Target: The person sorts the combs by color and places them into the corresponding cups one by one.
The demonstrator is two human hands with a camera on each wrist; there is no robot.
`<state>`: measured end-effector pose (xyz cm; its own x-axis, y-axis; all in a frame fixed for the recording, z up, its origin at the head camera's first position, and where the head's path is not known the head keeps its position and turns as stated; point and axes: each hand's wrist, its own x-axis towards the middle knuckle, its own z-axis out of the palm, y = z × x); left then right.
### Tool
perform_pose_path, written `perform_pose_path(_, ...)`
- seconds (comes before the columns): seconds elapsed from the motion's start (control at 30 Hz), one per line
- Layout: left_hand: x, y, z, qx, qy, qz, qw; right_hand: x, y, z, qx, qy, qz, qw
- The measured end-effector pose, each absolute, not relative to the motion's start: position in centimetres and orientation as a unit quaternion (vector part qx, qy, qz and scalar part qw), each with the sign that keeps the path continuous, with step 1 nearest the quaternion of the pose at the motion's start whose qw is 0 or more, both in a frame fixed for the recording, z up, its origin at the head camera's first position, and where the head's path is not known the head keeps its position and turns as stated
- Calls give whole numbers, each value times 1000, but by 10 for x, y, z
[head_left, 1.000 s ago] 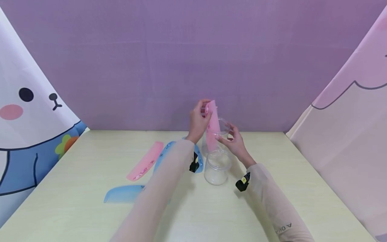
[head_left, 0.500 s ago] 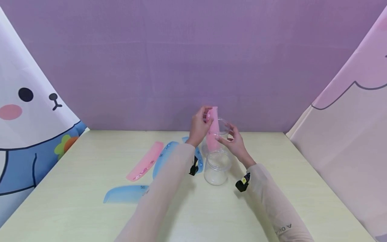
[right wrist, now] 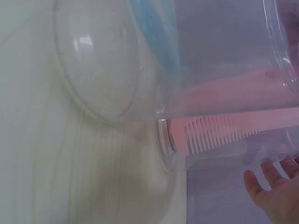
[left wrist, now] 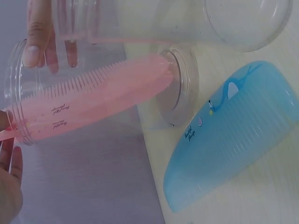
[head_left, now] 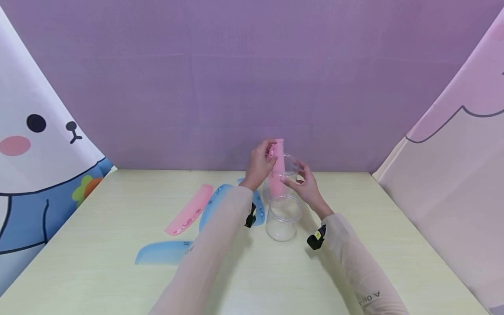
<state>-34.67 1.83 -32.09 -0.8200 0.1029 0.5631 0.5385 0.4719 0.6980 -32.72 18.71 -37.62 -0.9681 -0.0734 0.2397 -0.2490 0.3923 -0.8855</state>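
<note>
- The left hand (head_left: 260, 164) pinches the top end of a pink comb (head_left: 278, 168), fingers curled round it, and holds it upright.
- The comb's lower end is already inside the far jar (head_left: 284, 175); in the left wrist view its tip sits near the jar's base.
- The right hand (head_left: 305, 183) curls its fingers (left wrist: 39, 39) about the far jar's rim and steadies it on the table (head_left: 98, 271).
- To do this well, I judge the comb should stay in line with the jar's mouth, teeth clear of the rim, and go down slowly until its tip rests on the bottom.
- The right hand should hold the jar firmly, since a light, clear jar may tip when the tall comb leans against its wall.
- The left hand's pinch should let go only once the comb stands supported.
- Jars: two, both clear. The near jar (head_left: 282, 218) stands just in front of the far one and looks empty.
- Pink combs: two, one in the jar and one lying flat on the table (head_left: 190, 210) to the left.
- Blue combs: three show. One lies beside the flat pink comb (head_left: 212, 205), one nearer the person (head_left: 161, 253), and one is partly hidden behind the left wrist (head_left: 257, 210).
- More combs may lie hidden under the arms; I cannot tell.
</note>
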Motion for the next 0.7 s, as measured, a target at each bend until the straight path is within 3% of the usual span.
perform_pose_path(0.7,-357,9,-323,-205,-825,-473,233,-327,188,-374,110,-824,550,83)
